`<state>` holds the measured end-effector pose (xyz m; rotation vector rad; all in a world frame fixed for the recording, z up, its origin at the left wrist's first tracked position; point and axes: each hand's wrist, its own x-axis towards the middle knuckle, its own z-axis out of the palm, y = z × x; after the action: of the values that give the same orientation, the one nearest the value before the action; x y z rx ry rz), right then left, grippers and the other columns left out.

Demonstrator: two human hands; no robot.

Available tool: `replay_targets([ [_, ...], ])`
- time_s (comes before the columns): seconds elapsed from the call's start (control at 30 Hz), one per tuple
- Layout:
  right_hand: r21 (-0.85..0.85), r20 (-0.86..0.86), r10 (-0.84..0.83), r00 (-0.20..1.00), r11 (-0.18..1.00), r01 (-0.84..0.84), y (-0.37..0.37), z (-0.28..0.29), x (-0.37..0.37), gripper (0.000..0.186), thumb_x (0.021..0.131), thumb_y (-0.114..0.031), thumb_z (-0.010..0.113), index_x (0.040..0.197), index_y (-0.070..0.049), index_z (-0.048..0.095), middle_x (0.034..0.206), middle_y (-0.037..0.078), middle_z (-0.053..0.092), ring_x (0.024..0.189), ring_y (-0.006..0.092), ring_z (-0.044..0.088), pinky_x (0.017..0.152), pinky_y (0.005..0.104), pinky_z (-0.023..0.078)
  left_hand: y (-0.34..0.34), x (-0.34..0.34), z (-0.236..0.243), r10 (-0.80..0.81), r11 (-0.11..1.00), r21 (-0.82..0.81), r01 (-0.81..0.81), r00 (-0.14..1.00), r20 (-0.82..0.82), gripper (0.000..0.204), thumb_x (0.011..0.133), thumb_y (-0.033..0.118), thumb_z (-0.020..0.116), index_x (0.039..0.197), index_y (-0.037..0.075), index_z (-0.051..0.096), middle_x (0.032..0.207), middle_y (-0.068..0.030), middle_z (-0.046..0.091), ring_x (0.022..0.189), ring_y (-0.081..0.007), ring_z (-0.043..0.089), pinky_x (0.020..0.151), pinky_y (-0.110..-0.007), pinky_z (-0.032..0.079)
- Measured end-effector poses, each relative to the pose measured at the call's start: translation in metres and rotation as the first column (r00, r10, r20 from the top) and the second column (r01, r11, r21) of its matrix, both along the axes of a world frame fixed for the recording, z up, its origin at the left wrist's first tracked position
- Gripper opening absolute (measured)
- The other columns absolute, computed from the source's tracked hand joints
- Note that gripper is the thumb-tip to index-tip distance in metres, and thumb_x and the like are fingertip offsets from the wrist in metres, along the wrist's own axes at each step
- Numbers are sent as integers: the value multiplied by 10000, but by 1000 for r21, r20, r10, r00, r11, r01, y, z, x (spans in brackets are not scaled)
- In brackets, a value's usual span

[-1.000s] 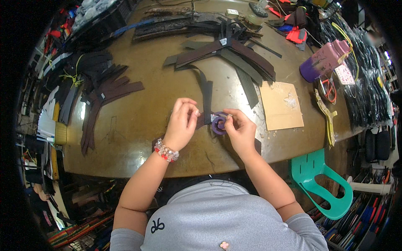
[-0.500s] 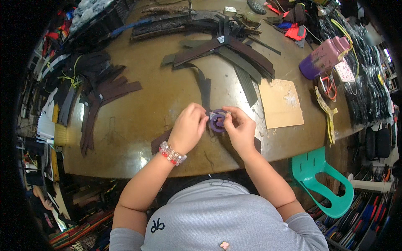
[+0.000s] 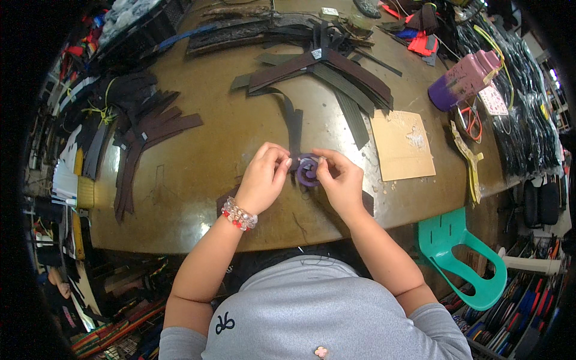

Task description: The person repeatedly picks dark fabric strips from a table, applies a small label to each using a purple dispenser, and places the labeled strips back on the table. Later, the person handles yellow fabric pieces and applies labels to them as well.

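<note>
Hidden work spot: the purple coil (image 3: 308, 170) lies left of the cardboard (image 3: 403, 147), between the hands; fingers cover its upper right edge, and what passes beneath it is hard to make out.
Covered strips: brown strip ends show beside the left wrist (image 3: 227, 203) and beside the right wrist, both left of the cardboard and nearer the wearer; their middles are hidden.
Dark strip: a grey strip (image 3: 293, 129), left of the cardboard, runs down to the fingers, where its lower end is lost to view.
Labels: a small white label (image 3: 317, 53) sits on the strip stack (image 3: 354, 75) beyond the cardboard to the left; its print is too small to read.
Shirt: a dark looped mark is on the grey shirt (image 3: 312, 300), nearer the wearer than the cardboard.
Left hand: left of the cardboard, the left hand (image 3: 261, 180) has thumb and index finger meeting at the tips, just beside the coil; whether anything thin lies between them cannot be told.
Right hand: nearer the cardboard, the right hand (image 3: 341, 180) pinches the coil's upper right edge between thumb and index finger, the other fingers curled.
Bottle: pink-and-purple bottle (image 3: 461, 84), beyond the cardboard to the right.
</note>
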<state>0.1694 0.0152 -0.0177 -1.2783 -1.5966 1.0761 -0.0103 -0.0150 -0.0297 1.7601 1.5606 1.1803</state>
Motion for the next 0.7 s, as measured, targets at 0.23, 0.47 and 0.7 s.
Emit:
replay_targets([
  [0.23, 207, 124, 123, 985, 967, -147, -5, 1, 0, 196, 845, -76, 632, 1016, -12, 703, 823, 121, 691, 685, 148, 645, 632, 271, 517, 0, -4, -1, -40, 999, 13, 40, 999, -17, 86, 903, 61, 573, 918, -23, 560, 993, -155, 580, 829, -298, 606, 738, -358, 502],
  [0.47, -273, -538, -131, 833, 962, -25, 17, -3, 16, 222, 976, -78, 505, 1128, 49, 606, 997, 117, 667, 805, 129, 646, 668, 276, 547, -29, 2, 26, -54, 982, 148, 115, 928, -369, 58, 903, 50, 531, 891, 2, 559, 1254, -187, 543, 1162, -340, 543, 1001, -441, 432],
  [0.7, -279, -632, -146, 761, 959, -48, 20, -6, 19, 231, 983, -106, 505, 1147, 32, 590, 972, 98, 653, 802, 133, 645, 669, 307, 565, -64, 32, 53, -438, 457, -589, 666, 745, 503, 117, 888, 114, 586, 970, 47, 635, 1297, -158, 561, 1191, -311, 538, 1005, -414, 438],
])
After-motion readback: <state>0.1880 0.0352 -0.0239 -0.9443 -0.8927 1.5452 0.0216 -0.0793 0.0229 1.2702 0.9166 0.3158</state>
